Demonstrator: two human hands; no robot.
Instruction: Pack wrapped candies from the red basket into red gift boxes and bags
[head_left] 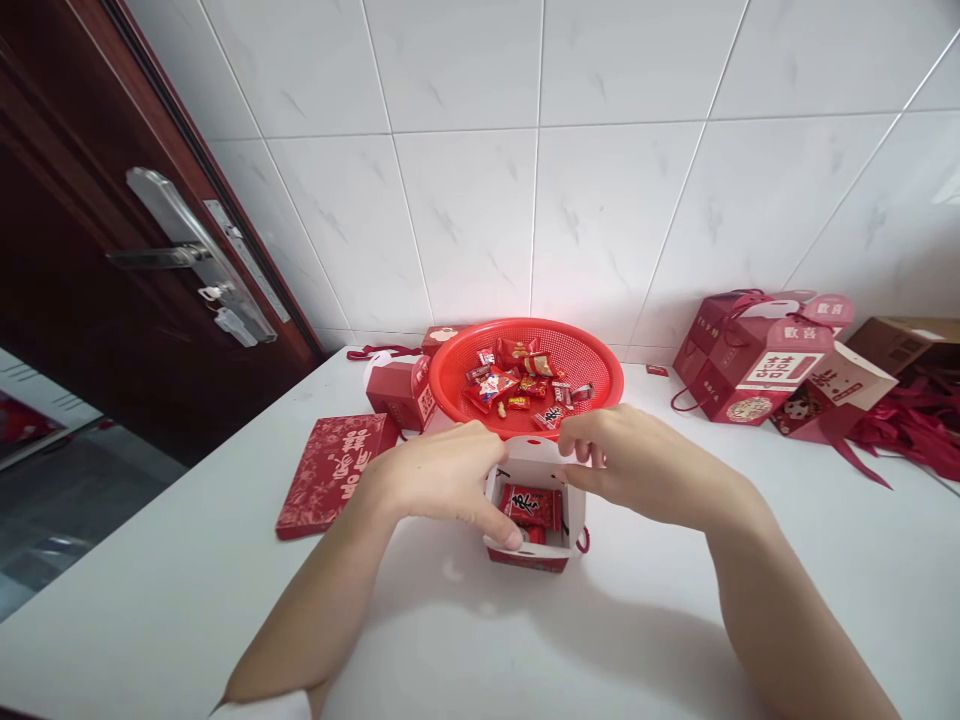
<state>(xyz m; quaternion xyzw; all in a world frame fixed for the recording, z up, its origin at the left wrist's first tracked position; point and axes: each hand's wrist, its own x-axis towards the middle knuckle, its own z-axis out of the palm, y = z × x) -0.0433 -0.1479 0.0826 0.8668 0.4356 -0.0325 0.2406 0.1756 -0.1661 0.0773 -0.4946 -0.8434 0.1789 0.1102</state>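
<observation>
Behind the left hand, partly hidden box

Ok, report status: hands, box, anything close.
Left hand at left of small box, right hand at its right. Top open, red packets inside. Red basket close behind.

From afar, I read 歡喜 on a flap of the right-hand gift box and 囍 on its panel. I couldn't make out the white script on the flat red box or the brush character on the packet in the open carton.
</observation>
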